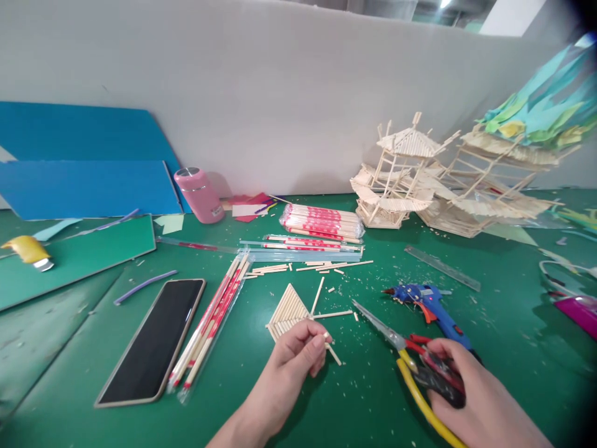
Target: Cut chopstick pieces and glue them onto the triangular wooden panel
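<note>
My left hand (298, 350) is closed, with a short wooden stick piece (327, 338) pinched at its fingertips. Just beyond it lies a small triangular panel of glued sticks (290, 306), partly covered by the hand, with loose-looking arms of stick sticking out to the right. My right hand (459, 379) wraps around the red and black handles of scissors (385, 326), whose pointed blades aim away to the left. A curved yellow handle (422, 398) runs beside them under the hand; whether it belongs to a separate tool is hard to tell. A blue glue gun (431, 305) lies just beyond.
A phone (153, 342) and wrapped sticks (214, 323) lie to the left. Behind are a stick bundle (321, 222), a pink flask (199, 195) and stick-built pavilion models (403, 174). A clear ruler (443, 269) lies right of centre; stick scraps (270, 269) are scattered about.
</note>
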`<state>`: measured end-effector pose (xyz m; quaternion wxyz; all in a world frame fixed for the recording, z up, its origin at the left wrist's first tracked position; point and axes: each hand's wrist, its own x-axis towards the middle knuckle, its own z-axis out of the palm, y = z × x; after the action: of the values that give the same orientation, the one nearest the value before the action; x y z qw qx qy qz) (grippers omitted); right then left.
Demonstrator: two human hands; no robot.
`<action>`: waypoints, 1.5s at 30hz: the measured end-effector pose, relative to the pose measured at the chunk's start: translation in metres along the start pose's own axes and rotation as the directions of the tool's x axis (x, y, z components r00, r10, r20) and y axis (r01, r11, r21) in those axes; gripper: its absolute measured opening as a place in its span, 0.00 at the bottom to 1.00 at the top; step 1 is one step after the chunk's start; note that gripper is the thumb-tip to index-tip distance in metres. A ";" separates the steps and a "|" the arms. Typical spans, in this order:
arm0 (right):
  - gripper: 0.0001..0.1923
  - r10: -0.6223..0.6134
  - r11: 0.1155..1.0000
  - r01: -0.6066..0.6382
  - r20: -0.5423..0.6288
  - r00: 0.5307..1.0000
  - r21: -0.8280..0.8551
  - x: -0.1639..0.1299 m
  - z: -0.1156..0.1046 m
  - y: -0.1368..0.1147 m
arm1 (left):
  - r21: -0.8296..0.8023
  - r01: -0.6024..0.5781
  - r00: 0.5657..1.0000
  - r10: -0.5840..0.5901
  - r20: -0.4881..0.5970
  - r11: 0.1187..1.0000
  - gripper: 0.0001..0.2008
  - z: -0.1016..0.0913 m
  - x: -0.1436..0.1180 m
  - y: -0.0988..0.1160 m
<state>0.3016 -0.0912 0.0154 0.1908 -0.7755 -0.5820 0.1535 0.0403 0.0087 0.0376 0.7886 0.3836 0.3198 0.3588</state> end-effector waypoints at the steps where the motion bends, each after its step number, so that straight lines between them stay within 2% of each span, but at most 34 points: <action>1: 0.20 -0.013 0.998 0.012 0.012 1.000 0.055 -0.004 0.001 -0.007 | -0.001 0.001 1.000 -0.001 0.016 1.000 0.08 0.001 -0.001 -0.001; 4: 0.22 -0.105 0.978 0.097 0.035 0.994 0.184 -0.013 0.013 -0.039 | -0.038 0.037 0.994 -0.033 0.105 0.999 0.06 0.005 -0.005 -0.003; 6: 0.24 -0.226 0.954 0.230 -0.041 0.973 0.191 -0.015 0.025 -0.063 | -0.071 0.092 0.985 -0.080 0.154 0.993 0.04 0.006 -0.006 -0.004; 9: 0.23 -0.369 0.909 0.388 -0.138 0.919 0.151 -0.012 0.032 -0.090 | -0.094 0.137 0.987 -0.128 0.096 0.986 0.04 0.006 -0.006 -0.003; 11: 0.20 -0.420 0.885 0.438 -0.139 0.897 0.158 -0.008 0.025 -0.096 | -0.110 0.134 0.991 -0.134 0.015 0.985 0.05 0.006 -0.004 -0.001; 13: 0.15 -0.377 0.906 0.402 -0.182 0.908 0.129 -0.001 0.008 -0.086 | -0.131 0.132 0.990 -0.137 -0.032 0.983 0.06 0.006 -0.002 -0.001; 15: 0.11 -0.266 0.959 0.283 -0.316 0.911 0.009 0.008 -0.009 -0.061 | -0.143 0.129 0.990 -0.137 -0.041 0.981 0.06 0.007 -0.001 -0.001; 17: 0.15 -0.087 0.995 0.059 -0.400 0.912 -0.082 0.022 -0.019 -0.026 | -0.142 0.124 0.990 -0.132 -0.048 0.982 0.07 0.007 -0.001 -0.002; 19: 0.22 0.001 0.977 -0.080 -0.370 0.929 -0.199 0.035 -0.018 0.009 | -0.133 0.127 0.990 -0.134 -0.047 0.983 0.07 0.008 -0.001 -0.003; 21: 0.23 0.010 0.961 -0.098 -0.322 0.947 -0.259 0.047 -0.009 0.036 | -0.127 0.130 0.990 -0.137 -0.045 0.983 0.08 0.008 -0.001 -0.004; 23: 0.20 0.001 0.958 -0.089 -0.308 0.951 -0.273 0.055 0.002 0.049 | -0.127 0.127 0.990 -0.133 -0.039 0.984 0.08 0.007 -0.001 -0.005; 26: 0.20 -0.011 0.956 -0.082 -0.316 0.949 -0.280 0.066 0.011 0.050 | -0.130 0.114 0.992 -0.119 -0.030 0.985 0.07 0.007 -0.001 -0.006; 30: 0.19 -0.024 0.959 -0.074 -0.336 0.942 -0.275 0.084 0.009 0.044 | -0.124 0.119 0.992 -0.122 -0.021 0.985 0.07 0.006 0.000 -0.006; 34: 0.21 -0.067 0.965 -0.037 -0.383 0.921 -0.259 0.085 -0.003 0.025 | -0.120 0.126 0.991 -0.131 -0.035 0.985 0.07 0.006 0.000 -0.004; 37: 0.19 -0.129 0.976 0.042 -0.416 0.900 -0.211 0.061 -0.010 -0.015 | -0.139 0.112 0.993 -0.117 -0.030 0.984 0.07 0.006 0.000 -0.003; 38: 0.16 -0.172 0.978 0.110 -0.392 0.904 -0.176 0.050 -0.010 -0.031 | -0.146 0.106 0.994 -0.110 -0.026 0.984 0.07 0.006 0.000 -0.003; 39: 0.13 -0.279 0.960 0.263 -0.349 0.895 -0.093 0.038 -0.008 -0.047 | -0.154 0.099 0.994 -0.104 -0.022 0.983 0.07 0.006 0.000 -0.002; 40: 0.11 -0.378 0.924 0.380 -0.258 0.889 -0.047 0.027 -0.004 -0.062 | -0.158 0.096 0.995 -0.100 -0.022 0.983 0.06 0.005 0.000 -0.002; 42: 0.17 -0.525 0.851 0.523 -0.113 0.844 -0.046 0.008 0.009 -0.083 | -0.160 0.089 0.995 -0.094 -0.027 0.983 0.06 0.005 0.000 -0.001; 45: 0.31 -0.507 0.857 0.499 -0.037 0.861 -0.129 -0.005 0.034 -0.091 | -0.161 0.070 0.996 -0.076 -0.036 0.985 0.06 0.004 0.000 0.001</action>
<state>0.2078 -0.0694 0.0289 0.1995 -0.6111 -0.7651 0.0373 0.0427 0.0073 0.0400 0.8225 0.2997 0.3203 0.3620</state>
